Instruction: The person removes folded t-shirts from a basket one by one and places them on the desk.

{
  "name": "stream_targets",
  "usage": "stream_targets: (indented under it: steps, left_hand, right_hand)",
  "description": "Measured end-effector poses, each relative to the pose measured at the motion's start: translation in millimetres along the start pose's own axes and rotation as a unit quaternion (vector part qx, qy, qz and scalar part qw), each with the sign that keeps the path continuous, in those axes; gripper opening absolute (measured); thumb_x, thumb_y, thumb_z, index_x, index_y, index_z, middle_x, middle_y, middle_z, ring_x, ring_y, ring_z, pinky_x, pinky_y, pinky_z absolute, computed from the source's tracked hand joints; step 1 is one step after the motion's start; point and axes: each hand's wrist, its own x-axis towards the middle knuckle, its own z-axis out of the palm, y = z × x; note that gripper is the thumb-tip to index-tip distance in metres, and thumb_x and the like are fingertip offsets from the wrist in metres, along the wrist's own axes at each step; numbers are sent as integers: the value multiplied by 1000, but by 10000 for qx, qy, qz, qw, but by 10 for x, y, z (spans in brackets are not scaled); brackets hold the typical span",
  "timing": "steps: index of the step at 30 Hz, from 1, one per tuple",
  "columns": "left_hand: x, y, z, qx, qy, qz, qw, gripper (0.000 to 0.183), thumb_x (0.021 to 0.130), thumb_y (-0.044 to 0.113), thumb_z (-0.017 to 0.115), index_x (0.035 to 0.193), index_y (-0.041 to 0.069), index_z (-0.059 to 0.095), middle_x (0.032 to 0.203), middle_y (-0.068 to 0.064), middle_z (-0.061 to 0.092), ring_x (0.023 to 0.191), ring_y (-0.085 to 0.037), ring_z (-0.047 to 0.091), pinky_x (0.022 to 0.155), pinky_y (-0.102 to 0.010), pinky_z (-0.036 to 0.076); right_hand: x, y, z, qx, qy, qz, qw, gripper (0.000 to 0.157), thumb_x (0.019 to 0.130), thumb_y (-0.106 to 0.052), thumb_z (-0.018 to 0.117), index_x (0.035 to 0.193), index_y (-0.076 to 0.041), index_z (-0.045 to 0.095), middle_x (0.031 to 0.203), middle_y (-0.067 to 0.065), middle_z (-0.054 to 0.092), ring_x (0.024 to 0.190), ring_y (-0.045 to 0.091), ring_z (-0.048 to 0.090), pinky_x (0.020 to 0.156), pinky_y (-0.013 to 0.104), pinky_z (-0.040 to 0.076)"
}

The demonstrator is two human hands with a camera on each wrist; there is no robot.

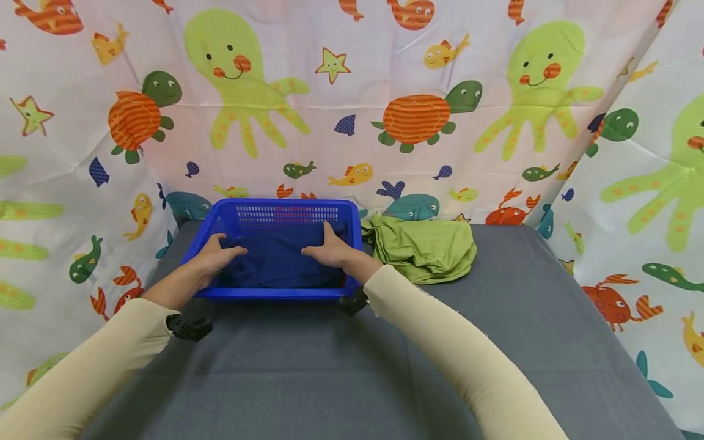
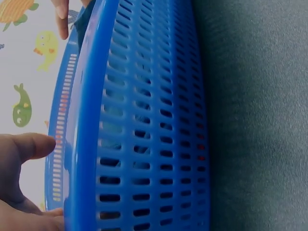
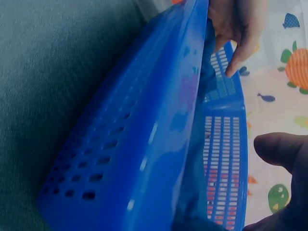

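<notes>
A blue plastic basket [image 1: 277, 294] with slotted walls stands at the back left of the table. Dark blue cloth [image 1: 280, 253] lies spread inside it. My left hand [image 1: 213, 258] reaches over the basket's left side, thumb stretched out above the cloth. On the other side, my right hand [image 1: 333, 249] is over the cloth's right part, its thumb raised and apart from the fingers. In the left wrist view the near slotted wall hides part of the left hand's fingers. The right wrist view shows the cloth [image 3: 195, 178] just behind the near rim, beside the right thumb [image 3: 276, 149].
A crumpled green cloth [image 1: 420, 247] lies right of the basket. The table has a grey cover [image 1: 308, 373]. Behind and at both sides hangs a white curtain [image 1: 368, 36] printed with sea animals. Dark wrist devices [image 1: 189, 327] sit under the sleeves' cuffs.
</notes>
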Motion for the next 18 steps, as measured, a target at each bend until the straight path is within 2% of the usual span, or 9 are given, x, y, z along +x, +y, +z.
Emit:
stream_targets:
  steps: [5, 8, 10, 13, 18]
  left_hand:
    - [20, -10, 3, 28, -235, -35, 9997, 88, 105, 30, 48, 158, -1, -15, 165, -33, -13, 154, -51, 4, 124, -62, 15]
    - [40, -43, -13, 10, -118, -29, 9999, 87, 106, 31, 47, 159, 0, -14, 165, -33, -11, 153, -52, 10, 122, -63, 21]
    - [48, -62, -27, 17, 3, -41, 10000, 87, 106, 32, 47, 160, 1, -13, 165, -33, -9, 151, -53, 15, 121, -64, 24]
    - [62, -73, -45, 113, 125, -75, 9998, 86, 106, 32, 47, 160, 1, -13, 165, -34, -8, 150, -54, 18, 120, -64, 24]
    - [59, -15, -27, 522, 25, -11, 9986, 88, 105, 32, 48, 160, -1, -11, 164, -35, -7, 152, -54, 10, 122, -66, 18]
  right_hand:
    - [-6, 35, -27, -44, -171, -94, 9998, 95, 99, -37, 61, 164, -15, -5, 173, 9, 5, 159, 30, 13, 128, 51, 18]
    - [7, 85, -43, 54, -237, -177, 9995, 95, 99, -39, 61, 164, -17, -4, 173, 8, 4, 159, 30, 13, 127, 52, 19]
    - [10, 103, -40, 211, -346, -266, 9988, 95, 100, -39, 62, 164, -19, -5, 173, 7, 5, 158, 31, 19, 127, 53, 21]
    - [2, 102, -22, 391, -441, -357, 9976, 96, 99, -40, 63, 164, -22, -5, 173, 7, 6, 157, 33, 22, 126, 55, 22]
    - [-16, 80, -17, 256, 118, -36, 9996, 96, 97, -41, 64, 164, -22, -1, 172, 12, 7, 159, 35, 8, 125, 60, 19]
